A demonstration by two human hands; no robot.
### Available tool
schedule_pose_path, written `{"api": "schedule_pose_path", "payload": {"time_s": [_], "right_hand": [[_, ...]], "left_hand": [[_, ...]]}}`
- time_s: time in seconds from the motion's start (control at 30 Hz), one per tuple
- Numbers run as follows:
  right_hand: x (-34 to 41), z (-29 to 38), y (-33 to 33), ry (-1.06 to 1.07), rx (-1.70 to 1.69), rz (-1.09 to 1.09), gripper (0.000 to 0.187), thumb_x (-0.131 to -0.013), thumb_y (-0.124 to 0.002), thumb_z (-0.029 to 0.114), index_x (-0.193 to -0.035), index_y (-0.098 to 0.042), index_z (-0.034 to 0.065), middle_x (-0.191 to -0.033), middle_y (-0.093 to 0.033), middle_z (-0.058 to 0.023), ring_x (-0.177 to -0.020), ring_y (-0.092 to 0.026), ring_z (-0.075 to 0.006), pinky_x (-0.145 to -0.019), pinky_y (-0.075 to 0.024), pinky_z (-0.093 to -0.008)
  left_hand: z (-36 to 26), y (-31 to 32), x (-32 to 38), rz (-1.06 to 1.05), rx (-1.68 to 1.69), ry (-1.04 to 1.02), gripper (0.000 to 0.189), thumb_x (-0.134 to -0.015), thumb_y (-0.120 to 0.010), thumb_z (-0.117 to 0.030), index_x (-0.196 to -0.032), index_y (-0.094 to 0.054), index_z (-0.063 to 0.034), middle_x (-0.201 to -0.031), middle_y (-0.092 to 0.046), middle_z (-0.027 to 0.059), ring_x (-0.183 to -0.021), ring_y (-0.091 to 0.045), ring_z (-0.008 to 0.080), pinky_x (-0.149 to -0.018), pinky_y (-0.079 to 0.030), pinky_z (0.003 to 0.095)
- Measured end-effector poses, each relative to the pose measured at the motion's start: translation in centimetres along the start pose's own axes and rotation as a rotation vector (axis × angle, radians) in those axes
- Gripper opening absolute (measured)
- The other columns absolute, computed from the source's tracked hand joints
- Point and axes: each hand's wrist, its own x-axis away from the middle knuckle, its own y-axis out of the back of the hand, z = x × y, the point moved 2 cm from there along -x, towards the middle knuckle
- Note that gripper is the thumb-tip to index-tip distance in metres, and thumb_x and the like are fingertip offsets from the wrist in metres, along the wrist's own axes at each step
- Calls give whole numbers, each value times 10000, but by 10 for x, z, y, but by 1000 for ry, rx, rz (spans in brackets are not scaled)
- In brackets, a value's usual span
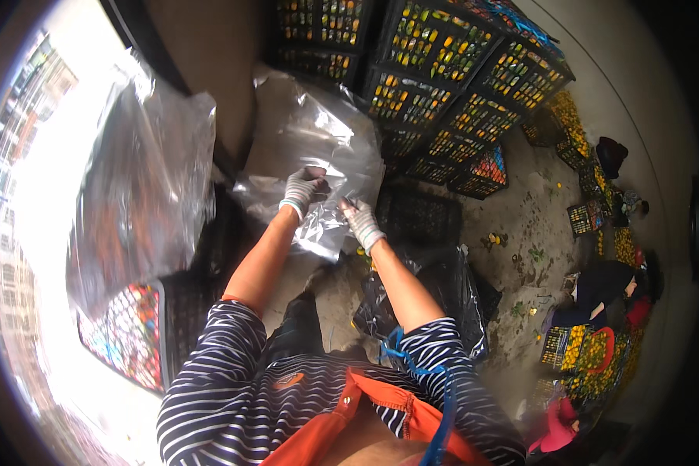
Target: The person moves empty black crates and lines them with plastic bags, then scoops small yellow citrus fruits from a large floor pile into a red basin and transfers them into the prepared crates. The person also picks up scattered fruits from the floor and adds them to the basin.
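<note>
A clear plastic sheet or bag (303,131) spreads out in front of me, glossy and creased. Both my hands wear striped knit gloves with bare fingertips. My left hand (304,191) pinches a fold of the plastic with curled fingers. Slightly lower, my right hand (361,221) grips its near right edge, thumb up. A crumpled flap hangs down between the hands. To the left, another clear plastic bag (145,186) drapes over a crate that holds reddish contents, blurred by glare.
Stacked black crates (437,41) of yellow-green fruit rise at upper right. A dark crate (419,215) and black plastic (454,291) lie right of my arm. A mesh-covered crate (125,335) stands lower left. People, including one in dark clothes (594,291), work beside fruit crates far right.
</note>
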Motion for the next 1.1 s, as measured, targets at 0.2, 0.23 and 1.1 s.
{"api": "schedule_pose_path", "payload": {"time_s": [0.2, 0.23, 1.1], "right_hand": [[-80, -31, 5, 77, 173, -315, 271, -826, -553, 318, -839, -617, 55, -689, -600, -38, -574, -537, -158, -552, -437, -296], [-90, -32, 0, -150, -70, -268, 321, -817, -541, 352, -851, -614, 41, -696, -608, -55, -579, -550, -186, -575, -450, -325], [178, 254, 106, 856, -179, 90, 820, -693, -732, 207, -1358, -278, 54, -1340, -388, -119, -1244, -367, -230, -1026, -264, -387]], "left_hand": [[-205, 31, -76, -332, 322, -658, 158, -714, -686, -60, -821, -574, -28, -713, -562, 28, -636, -532, 133, -586, -447, 244], [-255, 22, -70, -121, 456, -901, 260, -694, -727, -86, -882, -567, -3, -788, -586, 45, -728, -552, 153, -695, -462, 258], [-246, -91, 166, 1196, -1134, -1190, 505, -720, -628, -196, -1205, -528, -101, -873, -563, 32, -756, -565, 116, -590, -468, 237]]}}
